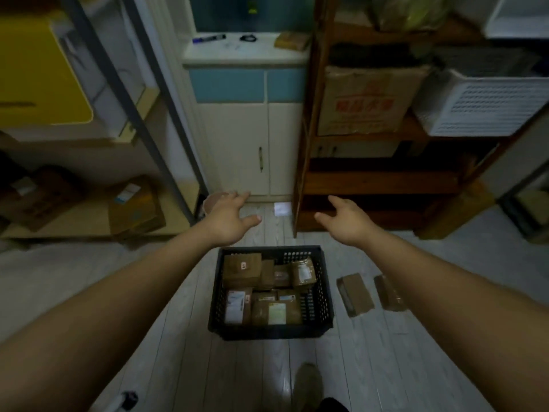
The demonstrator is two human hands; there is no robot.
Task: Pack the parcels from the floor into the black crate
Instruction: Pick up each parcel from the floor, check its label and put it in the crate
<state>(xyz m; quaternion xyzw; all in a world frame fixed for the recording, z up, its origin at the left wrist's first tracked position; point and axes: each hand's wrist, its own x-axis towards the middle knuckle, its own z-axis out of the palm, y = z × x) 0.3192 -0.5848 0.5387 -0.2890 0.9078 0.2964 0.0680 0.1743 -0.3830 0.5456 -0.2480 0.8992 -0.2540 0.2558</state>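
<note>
The black crate [269, 330] stands on the pale wooden floor in the middle of the view, holding several brown parcels, some with white labels. Two flat brown parcels lie on the floor to its right: one [355, 294] close to the crate, another [389, 292] further right. My left hand [230, 217] and my right hand [347, 218] are both stretched out in the air beyond the crate's far edge, fingers spread and holding nothing.
A wooden shelf unit [371, 179] with a cardboard box and a white basket stands at the right. A metal rack [166, 135] with boxes stands at the left. A cream cabinet [252, 144] is straight ahead. My foot [307, 385] shows at the bottom.
</note>
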